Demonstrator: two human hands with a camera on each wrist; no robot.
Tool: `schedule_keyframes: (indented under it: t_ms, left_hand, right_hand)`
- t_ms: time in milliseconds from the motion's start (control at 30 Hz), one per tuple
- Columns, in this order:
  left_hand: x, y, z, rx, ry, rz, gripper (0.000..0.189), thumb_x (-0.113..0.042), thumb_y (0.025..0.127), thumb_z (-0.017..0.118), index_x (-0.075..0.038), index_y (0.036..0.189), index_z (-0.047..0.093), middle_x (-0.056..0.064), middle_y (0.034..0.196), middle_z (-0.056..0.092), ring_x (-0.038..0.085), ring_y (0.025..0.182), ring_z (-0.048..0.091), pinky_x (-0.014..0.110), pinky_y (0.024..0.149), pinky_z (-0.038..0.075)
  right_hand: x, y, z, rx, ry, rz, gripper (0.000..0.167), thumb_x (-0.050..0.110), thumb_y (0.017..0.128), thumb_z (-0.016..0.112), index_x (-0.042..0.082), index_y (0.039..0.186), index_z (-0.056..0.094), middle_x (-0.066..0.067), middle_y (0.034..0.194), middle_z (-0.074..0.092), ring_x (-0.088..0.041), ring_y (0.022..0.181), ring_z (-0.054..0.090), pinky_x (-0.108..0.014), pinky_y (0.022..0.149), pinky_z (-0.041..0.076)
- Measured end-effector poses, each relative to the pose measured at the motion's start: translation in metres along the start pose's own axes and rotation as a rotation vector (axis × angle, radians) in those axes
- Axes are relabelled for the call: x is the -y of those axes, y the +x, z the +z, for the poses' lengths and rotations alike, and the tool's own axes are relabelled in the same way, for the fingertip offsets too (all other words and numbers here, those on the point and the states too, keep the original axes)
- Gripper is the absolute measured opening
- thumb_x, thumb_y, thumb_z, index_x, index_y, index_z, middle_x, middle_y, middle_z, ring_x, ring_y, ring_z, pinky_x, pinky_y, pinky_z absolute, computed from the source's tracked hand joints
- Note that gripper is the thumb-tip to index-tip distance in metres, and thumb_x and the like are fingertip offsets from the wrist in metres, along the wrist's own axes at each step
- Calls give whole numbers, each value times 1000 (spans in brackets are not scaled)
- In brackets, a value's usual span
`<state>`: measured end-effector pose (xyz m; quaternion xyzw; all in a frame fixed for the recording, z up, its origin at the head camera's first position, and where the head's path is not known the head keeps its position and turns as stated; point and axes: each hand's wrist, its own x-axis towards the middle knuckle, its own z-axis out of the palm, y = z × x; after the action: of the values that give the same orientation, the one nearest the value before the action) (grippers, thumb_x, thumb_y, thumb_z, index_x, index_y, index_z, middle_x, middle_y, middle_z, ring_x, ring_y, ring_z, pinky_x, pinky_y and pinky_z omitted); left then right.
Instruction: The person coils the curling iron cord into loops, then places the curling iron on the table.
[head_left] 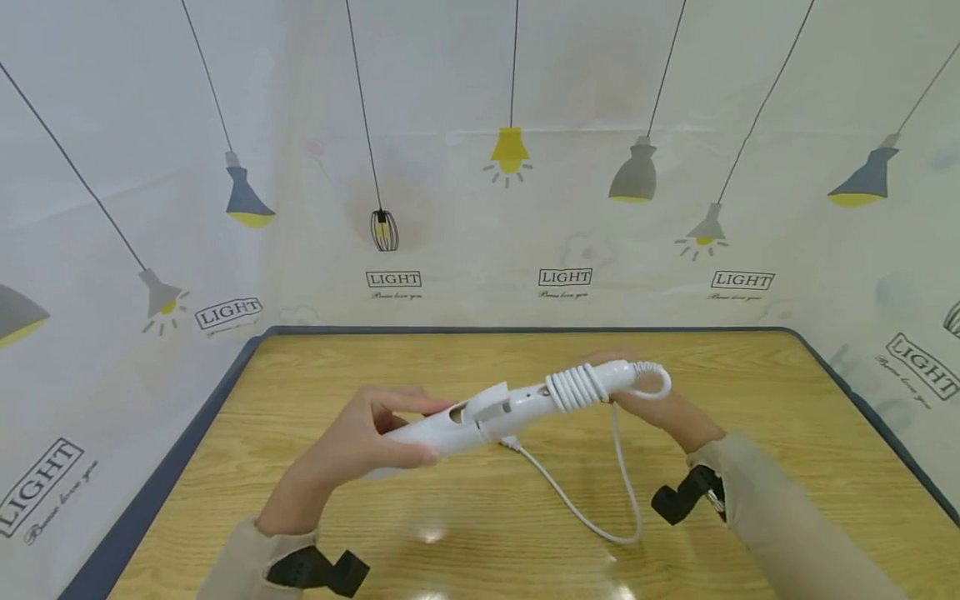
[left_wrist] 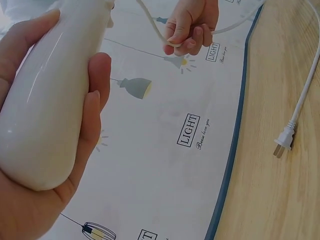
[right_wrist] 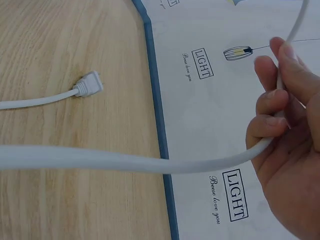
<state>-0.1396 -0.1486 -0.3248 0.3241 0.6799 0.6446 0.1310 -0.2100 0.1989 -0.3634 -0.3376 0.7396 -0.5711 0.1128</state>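
Note:
A white curling iron (head_left: 442, 432) with a raised lever-like tab is held up over the table, tilted up toward the right. My left hand (head_left: 360, 437) grips its thick rounded end, thumb and fingers on opposite sides; the left wrist view shows this smooth end (left_wrist: 47, 105) close up. Several turns of white cord (head_left: 576, 388) are wound round the other end. Behind that end, partly hidden in the head view, my right hand (right_wrist: 290, 150) pinches the cord between thumb and fingers. From there the cord hangs in a loop to a two-pin plug (left_wrist: 285, 137) at its loose end.
A wooden tabletop (head_left: 300, 375) with a dark blue edge (head_left: 525, 330) lies below. White sheeting (head_left: 465, 208) printed with lamps and the word LIGHT stands round the back and sides. Each wrist wears a black camera mount (head_left: 318, 571) on a beige sleeve (head_left: 795, 517).

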Motion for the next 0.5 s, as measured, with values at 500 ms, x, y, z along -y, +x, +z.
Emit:
schedule_keyframes:
  t_ms: [500]
  left_hand:
    - [14,-5,0,199,64,-20,43,-4,73,75,2,114,63,10,93,62,11,66,55,27,53,50]
  right_hand:
    - [21,33,-7,309,-195,37,18,7,91,56,-3,98,69,-2,76,63,-14,55,44,-24,48,37]
